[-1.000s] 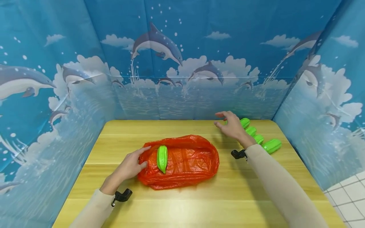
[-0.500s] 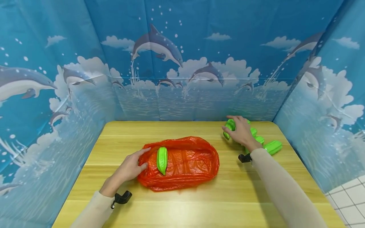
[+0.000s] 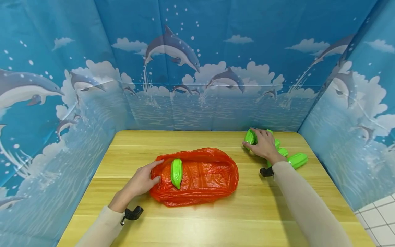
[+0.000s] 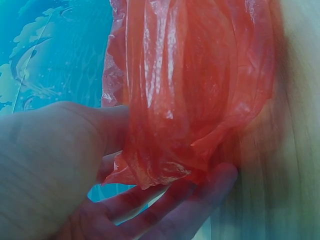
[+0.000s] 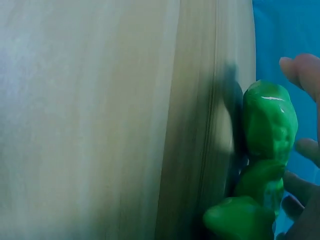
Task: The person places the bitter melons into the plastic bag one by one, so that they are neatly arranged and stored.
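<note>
My left hand (image 3: 142,178) holds the left end of a red plastic bag (image 3: 213,171), which lies spread with its opening up. In the left wrist view, the thumb passes behind the crinkled film and the fingers (image 4: 165,210) curl along its end. Inside the bag, at its left side, lies a glossy green ribbed fruit with a pointed tip (image 3: 177,173). At the back right, my right hand (image 3: 263,145) curls thumb and fingers round another green ribbed fruit (image 3: 250,136). The right wrist view shows this fruit (image 5: 270,120) beside the fingers, at the table edge.
More green ribbed fruits (image 3: 297,160) lie in a row under and beside the right forearm. The wooden table (image 3: 197,226) is backed and flanked by a blue dolphin-print curtain (image 3: 200,109). White floor tiles (image 3: 378,218) show at the lower right.
My right hand has come down and slightly right, its fingers now round the green fruit at the back. The left hand and the red bag have stayed in place.
</note>
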The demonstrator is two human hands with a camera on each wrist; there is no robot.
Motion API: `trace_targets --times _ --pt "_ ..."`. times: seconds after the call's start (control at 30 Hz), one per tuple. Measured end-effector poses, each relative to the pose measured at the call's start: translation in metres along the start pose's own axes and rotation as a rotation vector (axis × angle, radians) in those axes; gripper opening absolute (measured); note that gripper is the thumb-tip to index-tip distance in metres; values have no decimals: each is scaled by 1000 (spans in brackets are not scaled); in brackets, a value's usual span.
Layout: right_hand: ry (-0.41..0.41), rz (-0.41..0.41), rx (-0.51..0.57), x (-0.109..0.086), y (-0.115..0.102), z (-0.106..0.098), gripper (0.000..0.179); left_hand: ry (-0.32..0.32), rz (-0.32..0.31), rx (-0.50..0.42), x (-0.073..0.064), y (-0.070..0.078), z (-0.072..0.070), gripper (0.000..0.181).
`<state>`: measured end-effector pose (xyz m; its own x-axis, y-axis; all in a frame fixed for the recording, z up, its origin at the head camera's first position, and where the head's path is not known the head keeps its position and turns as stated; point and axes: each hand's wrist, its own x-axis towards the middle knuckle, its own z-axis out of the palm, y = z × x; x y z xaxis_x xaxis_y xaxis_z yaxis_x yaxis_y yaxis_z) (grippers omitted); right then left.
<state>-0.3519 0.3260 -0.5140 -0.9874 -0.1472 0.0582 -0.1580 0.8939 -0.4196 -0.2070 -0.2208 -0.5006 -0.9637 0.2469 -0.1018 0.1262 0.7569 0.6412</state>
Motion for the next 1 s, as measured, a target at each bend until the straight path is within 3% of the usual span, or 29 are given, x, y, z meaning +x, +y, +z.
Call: trace_targets --times 0.47,0.77,1.0 --pt "-10 -20 -52 -4 -2 5 94 1 1 4 0 0 1 70" --pt "-30 -102 -144 -2 -13 1 93 4 -1 3 0 1 1 71" --pt "-97 -127 -99 -3 -22 3 87 1 -5 8 0 2 0 70"
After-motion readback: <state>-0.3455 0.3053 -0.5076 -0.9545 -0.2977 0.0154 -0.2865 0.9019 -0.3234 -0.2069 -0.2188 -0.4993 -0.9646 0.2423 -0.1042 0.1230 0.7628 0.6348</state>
